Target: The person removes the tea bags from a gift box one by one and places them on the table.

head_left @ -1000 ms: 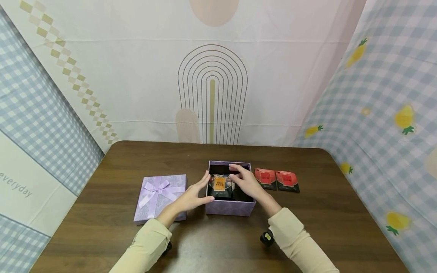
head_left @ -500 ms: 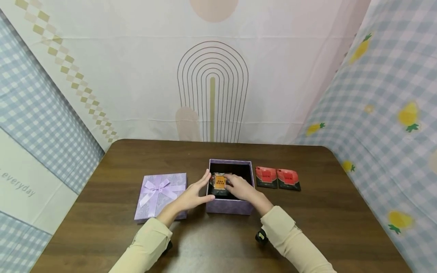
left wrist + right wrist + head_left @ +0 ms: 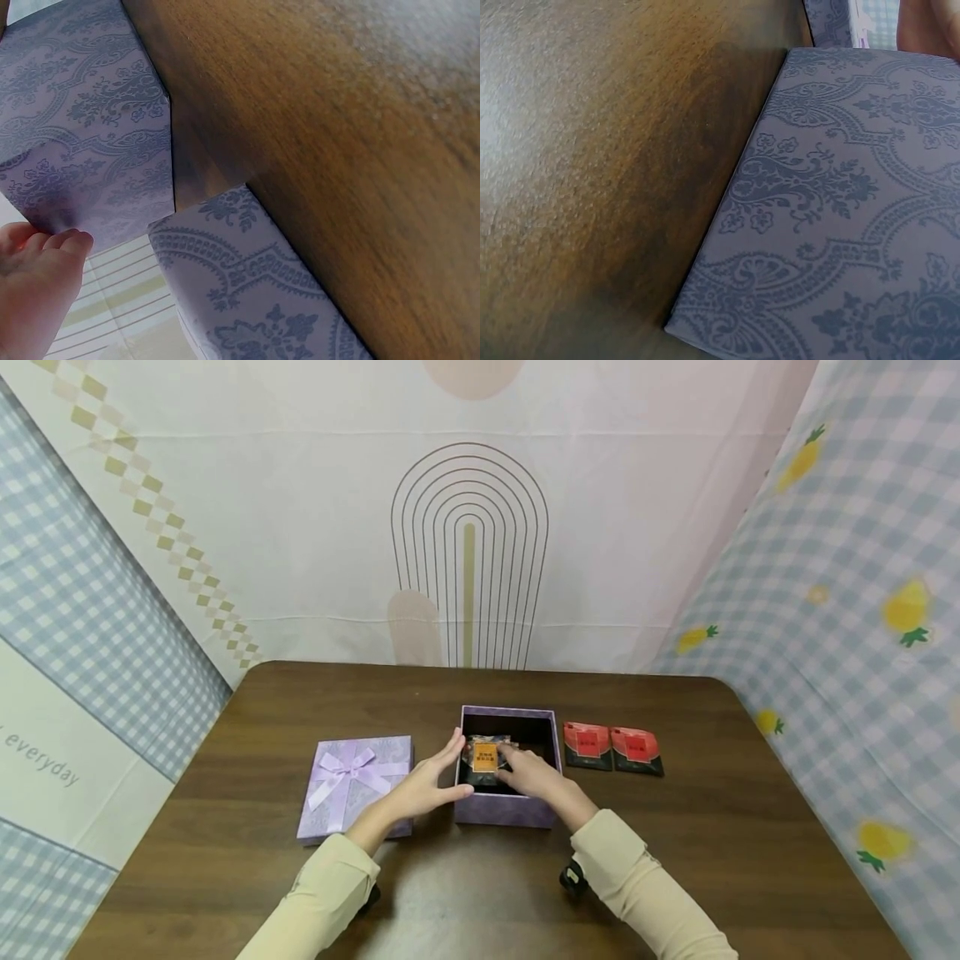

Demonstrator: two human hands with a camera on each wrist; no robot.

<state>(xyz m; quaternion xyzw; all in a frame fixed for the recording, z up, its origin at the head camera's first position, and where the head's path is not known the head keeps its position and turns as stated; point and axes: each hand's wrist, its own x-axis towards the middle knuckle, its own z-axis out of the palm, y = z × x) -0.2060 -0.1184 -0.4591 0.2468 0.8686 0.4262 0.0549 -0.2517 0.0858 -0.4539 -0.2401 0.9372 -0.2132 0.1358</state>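
Note:
A purple patterned gift box (image 3: 506, 812) stands uncovered on the table, its inside black. Leaning in its left half is a black sachet (image 3: 485, 757) with an orange label; a patterned edge shows just behind. My left hand (image 3: 427, 787) has its straight fingers along the box's left side and its thumb by the front left corner. In the left wrist view the fingertips (image 3: 75, 244) touch the box near its rim. My right hand (image 3: 532, 774) reaches over the front rim, thumb and forefinger at the sachet's right edge. Its fingertips are hidden in the right wrist view.
Left of the box lies its purple lid (image 3: 356, 785), tied with a lilac ribbon bow. To the right, two red and black sachets (image 3: 612, 748) lie side by side on the brown wooden table (image 3: 480, 893). A patterned curtain (image 3: 322, 527) hangs behind.
My right hand has moved left and lower, from over the box's right half to the orange-labelled sachet's edge. The left hand stays at the box. The head view has tilted slightly.

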